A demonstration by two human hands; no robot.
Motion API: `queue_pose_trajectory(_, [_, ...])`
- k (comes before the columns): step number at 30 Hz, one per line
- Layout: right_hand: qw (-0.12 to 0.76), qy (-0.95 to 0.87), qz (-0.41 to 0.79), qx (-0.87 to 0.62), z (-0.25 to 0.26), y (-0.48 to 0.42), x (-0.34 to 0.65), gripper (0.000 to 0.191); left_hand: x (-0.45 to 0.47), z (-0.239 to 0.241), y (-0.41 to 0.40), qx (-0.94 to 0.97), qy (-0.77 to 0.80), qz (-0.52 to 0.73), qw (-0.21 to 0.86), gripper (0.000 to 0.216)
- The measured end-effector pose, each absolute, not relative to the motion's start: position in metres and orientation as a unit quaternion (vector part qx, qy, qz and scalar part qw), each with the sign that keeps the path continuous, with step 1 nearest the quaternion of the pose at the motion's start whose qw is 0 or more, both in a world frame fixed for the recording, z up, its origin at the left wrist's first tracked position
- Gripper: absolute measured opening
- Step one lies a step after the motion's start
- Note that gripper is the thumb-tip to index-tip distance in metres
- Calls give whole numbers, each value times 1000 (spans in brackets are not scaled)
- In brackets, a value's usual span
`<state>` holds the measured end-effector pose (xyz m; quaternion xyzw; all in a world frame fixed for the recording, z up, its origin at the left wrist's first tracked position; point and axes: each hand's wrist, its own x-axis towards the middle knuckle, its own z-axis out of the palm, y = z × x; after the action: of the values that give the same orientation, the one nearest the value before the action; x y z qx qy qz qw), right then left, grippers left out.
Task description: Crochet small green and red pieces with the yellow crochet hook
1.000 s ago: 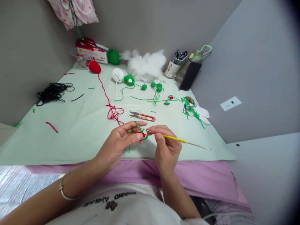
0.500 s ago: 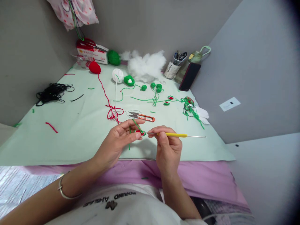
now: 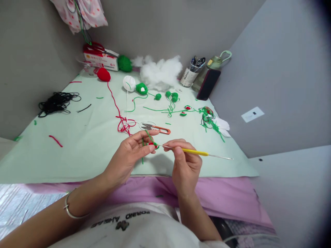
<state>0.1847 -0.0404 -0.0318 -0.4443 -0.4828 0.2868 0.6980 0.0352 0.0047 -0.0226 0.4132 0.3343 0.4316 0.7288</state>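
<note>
Between the thumb and fingers of my left hand is pinched a small red and green crochet piece, partly covered by the thumb. A green yarn strand runs from it up over my raised index finger, and a tail hangs below. My right hand grips a crochet hook by its yellow handle. The hook's metal tip points left and meets the edge of the piece; the exact loop is too small to make out. Just beyond my fingers lie thread snips with an orange handle.
Red yarn, white yarn and green yarn balls stand at the back beside white stuffing. Black yarn lies left. Small green crochet balls, yarn scraps and a phone are to the right.
My right hand has tilted the crochet hook, so its far end now points lower and further right. My left hand keeps its pinch on the piece, nearly unmoved.
</note>
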Motion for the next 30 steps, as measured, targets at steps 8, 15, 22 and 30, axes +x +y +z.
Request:
queue_pose_trajectory(8, [708,-475,289,-435,-32,-41,185,16,36,-21,5,415,339,432,726,32])
queue_pose_trajectory(15, [710,-477,298,-424,-32,-42,185,18,35,-20,5,419,338,433,723,30])
queue_pose_trajectory(22, [700,-500,280,-425,-32,-44,184,18,36,-21,5,419,348,429,720,35])
queue_pose_trajectory(30, [699,-524,255,-415,-33,-42,185,19,36,-23,5,433,335,423,722,30])
